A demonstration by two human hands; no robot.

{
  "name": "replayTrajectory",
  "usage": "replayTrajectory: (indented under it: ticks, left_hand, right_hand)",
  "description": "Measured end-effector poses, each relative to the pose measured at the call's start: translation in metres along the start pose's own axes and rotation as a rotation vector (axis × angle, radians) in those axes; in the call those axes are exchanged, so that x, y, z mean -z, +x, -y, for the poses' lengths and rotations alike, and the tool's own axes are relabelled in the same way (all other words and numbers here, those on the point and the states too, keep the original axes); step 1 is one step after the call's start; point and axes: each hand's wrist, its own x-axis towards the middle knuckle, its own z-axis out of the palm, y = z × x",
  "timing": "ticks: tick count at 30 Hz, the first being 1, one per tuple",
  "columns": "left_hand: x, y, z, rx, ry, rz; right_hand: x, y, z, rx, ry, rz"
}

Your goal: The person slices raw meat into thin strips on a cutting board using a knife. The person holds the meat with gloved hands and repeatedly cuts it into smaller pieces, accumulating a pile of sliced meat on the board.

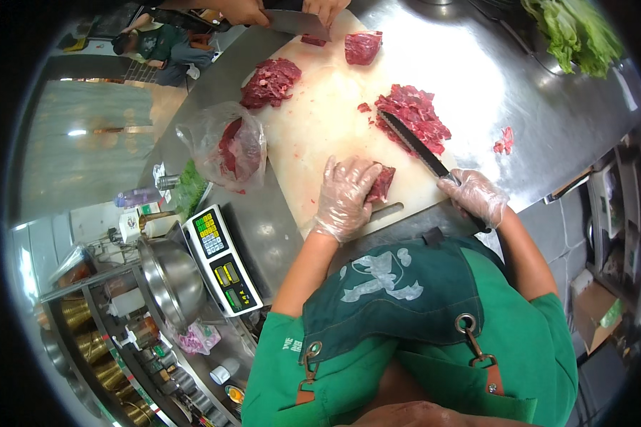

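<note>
My left hand point(344, 197), in a clear plastic glove, presses on a chunk of raw red meat point(383, 182) near the close edge of a white cutting board point(326, 123). Its fingers cover much of the chunk. In my gloved right hand point(474, 196) is the handle of a long serrated knife point(414, 140). The dark blade points away from me, its tip at a pile of sliced meat point(414, 115). The knife is apart from the chunk under my left hand.
Across the board, another person's hands point(243, 10) hold a cleaver point(299, 22) by more meat point(363, 47). Left are a sliced pile point(271, 82), bagged meat point(229, 147), a digital scale point(223, 261) and a steel bowl point(173, 283). Lettuce point(574, 34) sits far right; scraps point(504, 140) lie on the steel table.
</note>
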Motion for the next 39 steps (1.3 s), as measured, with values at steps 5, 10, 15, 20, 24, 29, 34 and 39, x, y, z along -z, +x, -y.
replayTrajectory:
  ticks: [5,10,15,20,24,29,34,39]
  left_hand:
    - [0.001,-0.002,-0.007,0.058,0.010,0.016]
    - [-0.007,-0.029,-0.008,0.166,-0.002,-0.248]
    - [-0.026,-0.036,-0.009,0.174,0.040,-0.372]
    - [-0.031,-0.024,-0.013,0.034,-0.016,-0.372]
    - [-0.037,-0.017,-0.007,0.031,-0.001,-0.371]
    - [-0.046,-0.018,-0.006,0.042,0.079,-0.401]
    - [-0.047,-0.017,-0.005,0.056,0.108,-0.402]
    - [-0.047,-0.016,-0.004,0.067,0.115,-0.386]
  right_hand:
    - [-0.006,0.002,-0.001,0.012,-0.144,-0.045]
    - [-0.015,-0.004,0.008,0.060,-0.476,-0.106]
    - [-0.015,-0.019,0.032,0.147,-0.558,-0.024]
    - [-0.009,-0.024,0.032,0.209,-0.722,-0.028]
    - [-0.011,-0.028,0.025,0.237,-0.750,-0.027]
    - [-0.014,-0.026,0.020,0.253,-0.780,-0.043]
    - [-0.013,-0.028,0.031,0.185,-0.786,-0.017]
    - [-0.016,-0.019,0.024,0.208,-0.755,0.021]
